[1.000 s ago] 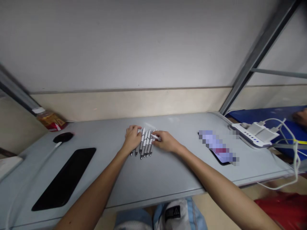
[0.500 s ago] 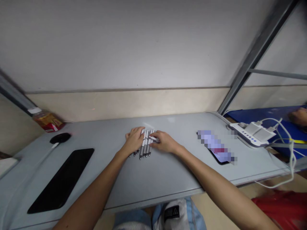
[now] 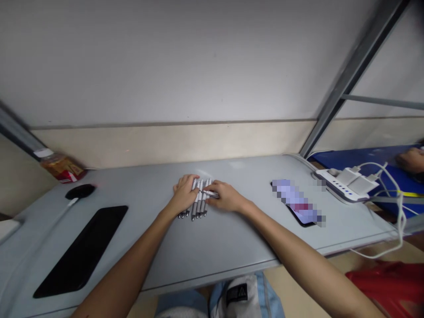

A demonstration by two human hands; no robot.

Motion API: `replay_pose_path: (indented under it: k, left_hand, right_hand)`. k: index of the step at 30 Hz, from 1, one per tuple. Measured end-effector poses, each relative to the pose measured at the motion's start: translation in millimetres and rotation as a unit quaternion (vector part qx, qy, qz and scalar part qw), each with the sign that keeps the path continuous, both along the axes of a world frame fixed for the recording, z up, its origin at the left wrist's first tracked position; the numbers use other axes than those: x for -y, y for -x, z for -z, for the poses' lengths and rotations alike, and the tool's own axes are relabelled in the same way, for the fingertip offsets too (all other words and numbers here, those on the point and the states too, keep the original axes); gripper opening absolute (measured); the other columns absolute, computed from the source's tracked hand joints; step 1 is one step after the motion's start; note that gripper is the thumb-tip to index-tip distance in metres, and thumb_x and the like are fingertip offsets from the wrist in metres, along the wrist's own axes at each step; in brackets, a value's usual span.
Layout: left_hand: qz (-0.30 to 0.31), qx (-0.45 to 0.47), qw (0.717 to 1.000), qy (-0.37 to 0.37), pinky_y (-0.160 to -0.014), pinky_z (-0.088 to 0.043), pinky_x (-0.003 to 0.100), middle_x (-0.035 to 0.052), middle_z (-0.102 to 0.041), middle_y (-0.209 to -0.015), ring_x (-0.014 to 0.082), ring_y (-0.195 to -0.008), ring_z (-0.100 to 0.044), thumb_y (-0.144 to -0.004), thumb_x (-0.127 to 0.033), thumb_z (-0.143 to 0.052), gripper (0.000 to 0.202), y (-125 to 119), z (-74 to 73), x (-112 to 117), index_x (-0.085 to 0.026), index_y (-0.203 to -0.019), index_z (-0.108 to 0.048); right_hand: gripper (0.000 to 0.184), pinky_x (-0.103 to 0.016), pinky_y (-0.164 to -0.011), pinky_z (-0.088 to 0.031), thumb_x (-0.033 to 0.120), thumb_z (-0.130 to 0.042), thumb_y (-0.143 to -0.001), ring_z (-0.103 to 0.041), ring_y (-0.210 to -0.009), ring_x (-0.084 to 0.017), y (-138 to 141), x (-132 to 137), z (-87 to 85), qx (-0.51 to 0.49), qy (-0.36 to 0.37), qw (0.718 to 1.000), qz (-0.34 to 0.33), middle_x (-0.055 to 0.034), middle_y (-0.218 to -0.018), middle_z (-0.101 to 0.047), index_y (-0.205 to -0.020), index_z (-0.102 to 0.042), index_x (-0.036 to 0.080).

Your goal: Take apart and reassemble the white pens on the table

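Left hand (image 3: pixel 184 193), in the head view, lies over the left side of a row of pens (image 3: pixel 199 203) on the grey desk (image 3: pixel 238 247); whether its fingers grip any is hidden. The right hand (image 3: pixel 228 196) pinches what looks like a single pen (image 3: pixel 212 194), crosswise at the row's right end. Handling that one against the row seems the step in hand; the next move likely calls for a light fingertip hold and a left hand steady enough not to spread the others.
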State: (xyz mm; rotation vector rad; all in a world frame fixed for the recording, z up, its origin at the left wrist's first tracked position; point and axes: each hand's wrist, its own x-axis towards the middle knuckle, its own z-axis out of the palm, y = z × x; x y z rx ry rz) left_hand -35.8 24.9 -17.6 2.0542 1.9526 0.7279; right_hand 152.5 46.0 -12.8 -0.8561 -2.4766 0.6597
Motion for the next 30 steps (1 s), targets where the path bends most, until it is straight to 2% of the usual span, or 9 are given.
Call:
replay_pose_path:
  k: [5,8,16,22,26,30]
  left_hand:
    - [0.02,0.02,0.999,-0.018,-0.101,-0.035,0.047,0.0069,-0.05,-0.123,0.0255,-0.121,-0.044,-0.078,-0.019,-0.044,0.036,-2.1,0.9,0.2,-0.024,-0.114,-0.05]
    - [0.026,0.022,0.999,-0.022,-0.101,-0.036,0.046,0.0068,-0.05,-0.122,0.0254,-0.119,-0.044,-0.078,-0.017,-0.043,0.036,-2.9,1.6,-0.9,-0.023,-0.113,-0.05]
    - [0.0,-0.011,1.0,-0.01,-0.098,-0.038,0.046,0.0069,-0.051,-0.121,0.0264,-0.117,-0.043,-0.078,-0.014,-0.04,0.034,-6.8,-1.6,1.7,-0.024,-0.108,-0.052]
    - [-0.017,-0.043,0.999,0.017,-0.097,-0.036,0.047,0.0097,-0.052,-0.123,0.0291,-0.119,-0.042,-0.082,-0.021,-0.042,0.028,-6.6,-5.6,4.3,-0.02,-0.107,-0.054]
    - [-0.008,-0.051,0.998,0.027,-0.099,-0.033,0.048,0.0085,-0.051,-0.127,0.0283,-0.121,-0.041,-0.085,-0.027,-0.041,0.029,-4.7,-6.3,5.8,-0.022,-0.111,-0.053]
    - [-0.012,-0.04,0.999,0.031,-0.1,-0.032,0.048,0.008,-0.051,-0.128,0.0267,-0.122,-0.04,-0.088,-0.027,-0.036,0.029,-4.3,-5.3,5.0,-0.023,-0.112,-0.053]
  right_hand:
    - [0.035,-0.029,-0.082,-0.042,0.027,-0.064,-0.081,-0.057,-0.093,-0.018,0.3,-0.2,1.1,-0.012,-0.014,1.0,-0.01,-0.008,-0.105,-0.063,-0.116,-0.063,0.019]
    - [0.032,-0.03,-0.081,-0.042,0.026,-0.064,-0.081,-0.057,-0.093,-0.018,0.7,-0.1,0.8,-0.012,-0.017,1.0,-0.014,-0.0081,-0.105,-0.063,-0.112,-0.065,0.02]
    - [0.024,-0.028,-0.076,-0.04,0.026,-0.065,-0.08,-0.057,-0.087,-0.018,1.5,2.8,-3.7,-0.012,-0.001,1.0,0.009,-0.0069,-0.095,-0.065,-0.103,-0.068,0.018]
    - [0.014,-0.027,-0.072,-0.038,0.026,-0.063,-0.082,-0.056,-0.082,-0.017,2.4,3.8,-4.2,-0.004,-0.006,1.0,0.012,-0.007,-0.089,-0.064,-0.089,-0.068,0.016]
    - [0.02,-0.027,-0.074,-0.04,0.027,-0.062,-0.083,-0.056,-0.083,-0.017,1.7,4.6,-2.3,-0.005,-0.022,1.0,0.019,-0.0083,-0.091,-0.064,-0.098,-0.067,0.015]
    - [0.041,-0.028,-0.079,-0.041,0.03,-0.061,-0.085,-0.057,-0.088,-0.017,0.2,6.3,-2.2,-0.021,-0.028,0.999,0.011,-0.0084,-0.101,-0.063,-0.124,-0.058,0.019]
